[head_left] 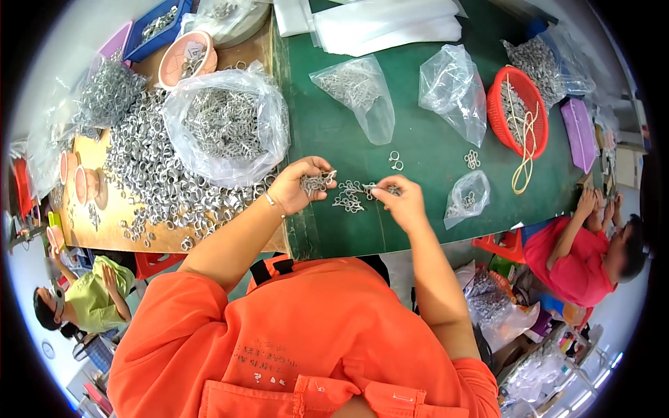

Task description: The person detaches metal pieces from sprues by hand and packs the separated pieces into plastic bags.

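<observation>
**Hands sorting small metal rings on the green mat: little bagged, most still loose**

Left hand [301, 187] is cupping a clump of small metal rings [317, 182], fingers curled around them, at the left edge of the green mat [418, 150]. Right hand [401, 202] is pinching one or two pieces from the small loose cluster [350, 196] lying on the mat between the two hands; thumb and forefinger are closing on metal, though the exact piece is too small to make out.

Going left to right across the bench:
- A wide heap of loose rings [150, 181] is covering the wooden board [104, 233] at far left, unsorted.
- A large clear bag [226, 125], open and well filled with the same hardware, is sitting on that heap.
- A half-filled clear bag [355, 90] is lying on the mat beyond the hands.
- A few stray rings [396, 161] are lying just past the right hand.
- A crumpled, nearly empty bag [454, 90] is resting further right.
- A small bag [465, 198] holding only a few pieces is lying near the right hand.
- A red basket [517, 111] with metal parts and rubber bands is standing at far right.

Judgement: work appears to be at an early-to-middle stage. The small bag is barely started, while the heap and the large bag are holding the bulk of the stock.
</observation>
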Tool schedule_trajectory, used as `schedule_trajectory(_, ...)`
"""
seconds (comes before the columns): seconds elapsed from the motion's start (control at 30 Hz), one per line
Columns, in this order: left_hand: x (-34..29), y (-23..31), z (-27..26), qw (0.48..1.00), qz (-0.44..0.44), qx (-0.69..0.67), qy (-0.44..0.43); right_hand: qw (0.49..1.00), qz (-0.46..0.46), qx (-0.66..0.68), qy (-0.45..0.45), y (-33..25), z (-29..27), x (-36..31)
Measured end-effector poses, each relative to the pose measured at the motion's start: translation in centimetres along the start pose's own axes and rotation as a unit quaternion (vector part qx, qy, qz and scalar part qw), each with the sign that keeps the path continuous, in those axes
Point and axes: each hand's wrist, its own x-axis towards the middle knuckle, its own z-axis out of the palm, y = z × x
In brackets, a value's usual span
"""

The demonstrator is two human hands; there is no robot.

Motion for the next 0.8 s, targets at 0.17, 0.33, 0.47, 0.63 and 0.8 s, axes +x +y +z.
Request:
schedule_trajectory(0.17, 1.3, -0.9, 0.2, 0.971, 0.021, 0.236, 0.030, 0.909, 0.065, 0.406, -0.064, 0.2, -3.1, -2.1)
schedule_trajectory(0.33, 2.9, -2.6, 0.8, 0.632, 0.237, 0.737, 0.035, 0.981, -0.043, -0.190, 0.025, -1.2, 1.1, -1.1)
schedule_trajectory(0.47, 2.6, -1.8, 0.7, 0.749, 0.184, 0.636, 0.015, 0.958, -0.126, -0.243, 0.085, -0.5, 1.2, -0.8)
schedule_trajectory(0.63, 1.5, 0.1, 0.0, 0.901, -0.024, 0.431, 0.049, 0.943, 0.069, 0.324, 0.028, 1.6, -1.9, -1.5)
schedule_trajectory(0.8, 1.4, 0.4, -1.4, 0.993, -0.026, 0.116, -0.027, 0.873, 0.005, 0.481, -0.084, -0.1, -3.9, -2.5)
